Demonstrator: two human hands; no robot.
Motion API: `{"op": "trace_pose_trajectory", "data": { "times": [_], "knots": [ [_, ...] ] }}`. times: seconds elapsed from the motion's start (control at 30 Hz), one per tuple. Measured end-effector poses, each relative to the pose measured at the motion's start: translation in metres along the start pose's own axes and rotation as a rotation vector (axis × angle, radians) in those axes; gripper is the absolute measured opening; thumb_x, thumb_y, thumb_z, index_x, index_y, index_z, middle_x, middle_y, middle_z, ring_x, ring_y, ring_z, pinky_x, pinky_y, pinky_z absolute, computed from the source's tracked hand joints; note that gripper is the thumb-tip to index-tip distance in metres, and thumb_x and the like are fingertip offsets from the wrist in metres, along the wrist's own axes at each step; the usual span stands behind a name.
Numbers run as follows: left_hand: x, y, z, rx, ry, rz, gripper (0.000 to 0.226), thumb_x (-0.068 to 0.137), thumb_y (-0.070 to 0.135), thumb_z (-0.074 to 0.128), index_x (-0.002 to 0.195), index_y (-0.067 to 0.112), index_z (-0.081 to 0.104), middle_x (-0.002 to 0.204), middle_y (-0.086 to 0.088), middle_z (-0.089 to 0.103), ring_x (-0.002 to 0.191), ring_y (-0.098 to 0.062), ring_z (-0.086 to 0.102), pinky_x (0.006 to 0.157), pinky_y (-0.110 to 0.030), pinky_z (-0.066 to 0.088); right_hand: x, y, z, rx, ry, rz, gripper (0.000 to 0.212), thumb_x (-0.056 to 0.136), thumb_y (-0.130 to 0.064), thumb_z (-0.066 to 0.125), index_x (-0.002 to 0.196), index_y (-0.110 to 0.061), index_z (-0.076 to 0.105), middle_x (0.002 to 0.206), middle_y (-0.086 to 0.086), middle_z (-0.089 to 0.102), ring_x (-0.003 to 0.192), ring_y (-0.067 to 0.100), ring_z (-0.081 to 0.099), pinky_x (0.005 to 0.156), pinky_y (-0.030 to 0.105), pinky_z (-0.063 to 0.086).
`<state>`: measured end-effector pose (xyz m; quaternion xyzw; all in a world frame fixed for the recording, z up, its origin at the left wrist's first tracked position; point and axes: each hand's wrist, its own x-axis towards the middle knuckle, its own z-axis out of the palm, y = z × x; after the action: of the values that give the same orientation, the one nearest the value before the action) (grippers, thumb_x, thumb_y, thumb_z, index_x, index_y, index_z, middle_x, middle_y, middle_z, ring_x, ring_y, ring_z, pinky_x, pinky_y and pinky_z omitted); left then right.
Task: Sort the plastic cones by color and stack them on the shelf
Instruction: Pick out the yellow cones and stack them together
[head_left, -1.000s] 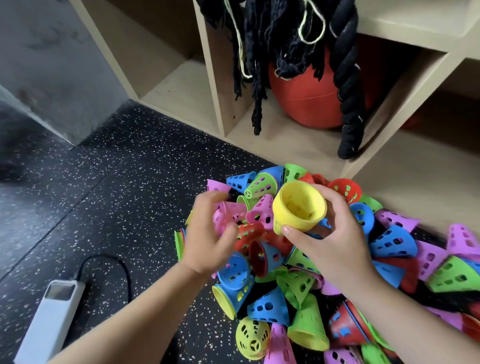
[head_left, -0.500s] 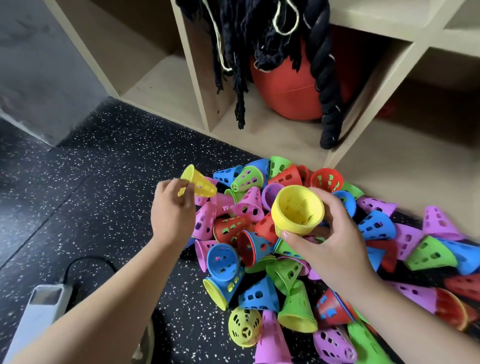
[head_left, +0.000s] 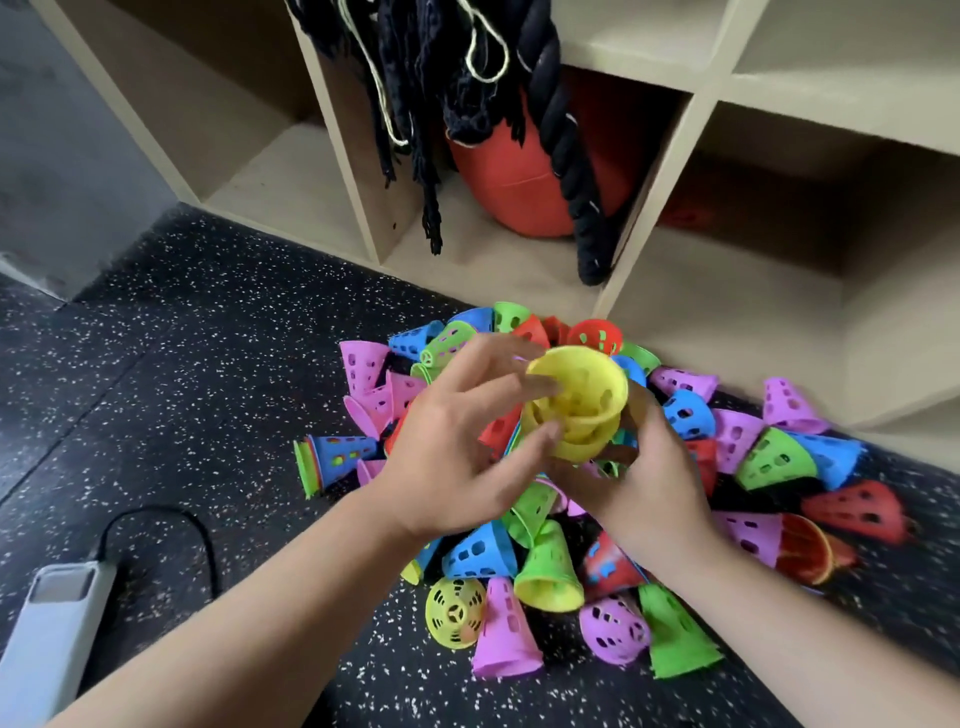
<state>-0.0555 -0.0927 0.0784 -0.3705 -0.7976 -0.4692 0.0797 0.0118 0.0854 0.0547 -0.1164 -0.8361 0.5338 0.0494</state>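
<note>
A pile of perforated plastic cones (head_left: 478, 551) in pink, blue, green, red and yellow lies on the speckled black floor in front of a wooden shelf (head_left: 727, 312). My right hand (head_left: 644, 483) grips a short stack of yellow cones (head_left: 587, 395) from below, mouth up, above the pile. My left hand (head_left: 457, 447) pinches the top yellow cone's rim with thumb and fingers, nesting it in the stack. One more yellow cone (head_left: 454, 613) lies at the pile's near edge.
A red ball (head_left: 514, 182) and thick black ropes (head_left: 576, 171) fill the middle shelf compartment. The compartments to its left and right show bare boards. A white power strip (head_left: 47, 639) with a black cable (head_left: 156, 519) lies on the floor at lower left.
My left hand picked a yellow cone out of the pile's left side, carried it right and set it into the yellow stack that my right hand holds.
</note>
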Motion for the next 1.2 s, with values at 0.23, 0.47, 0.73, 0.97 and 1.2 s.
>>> {"op": "trace_pose_trajectory", "data": {
  "times": [0.23,0.47,0.73,0.97,1.2],
  "knots": [
    [-0.037,-0.033,-0.015,-0.057,0.639,-0.748,0.021,0.084,0.019,0.051,0.098,0.024,0.066,0.102,0.0,0.069,0.095,-0.014,0.067,0.088,-0.042,0.055,-0.022,0.001,-0.017,0.015,0.044,0.021,0.081,0.068,-0.009,0.09,0.133,-0.032,0.047,0.12,-0.021,0.055,0.089,-0.029,0.051,0.069,-0.006,0.037],
    [-0.096,-0.073,-0.026,0.045,0.779,-1.108,0.018,0.087,0.018,0.045,0.084,0.026,0.061,0.091,0.0,0.068,0.092,-0.026,0.066,0.086,-0.045,0.054,-0.031,0.008,-0.022,-0.013,0.04,0.01,0.083,0.068,-0.01,0.089,0.137,-0.027,0.047,0.119,-0.023,0.052,0.094,-0.031,0.047,0.071,-0.008,0.034],
    [-0.173,-0.059,0.005,0.147,0.184,-1.092,0.048,0.081,0.051,0.055,0.059,0.009,0.059,0.052,-0.007,0.061,0.048,-0.022,0.052,0.052,-0.036,0.047,-0.034,0.011,-0.02,0.028,0.031,-0.019,0.079,0.068,-0.011,0.089,0.134,-0.028,0.049,0.119,-0.021,0.056,0.098,-0.019,0.053,0.072,-0.003,0.041],
    [-0.173,-0.047,0.042,-0.033,0.204,-1.184,0.038,0.094,0.021,0.064,0.063,0.003,0.05,0.048,0.005,0.038,0.048,-0.012,0.031,0.051,-0.029,0.027,-0.038,0.008,-0.022,0.037,0.04,-0.037,0.078,0.068,-0.01,0.089,0.131,-0.031,0.048,0.116,-0.026,0.054,0.1,-0.018,0.053,0.073,-0.001,0.043],
    [-0.146,-0.024,0.033,0.25,0.386,-0.859,0.011,0.092,0.026,0.071,0.082,0.021,0.071,0.062,0.007,0.061,0.053,-0.007,0.053,0.056,-0.025,0.041,-0.041,0.01,-0.022,0.022,0.048,-0.05,0.078,0.066,-0.015,0.09,0.13,-0.031,0.049,0.119,-0.026,0.056,0.105,-0.01,0.055,0.074,0.001,0.044]
  ]
}}
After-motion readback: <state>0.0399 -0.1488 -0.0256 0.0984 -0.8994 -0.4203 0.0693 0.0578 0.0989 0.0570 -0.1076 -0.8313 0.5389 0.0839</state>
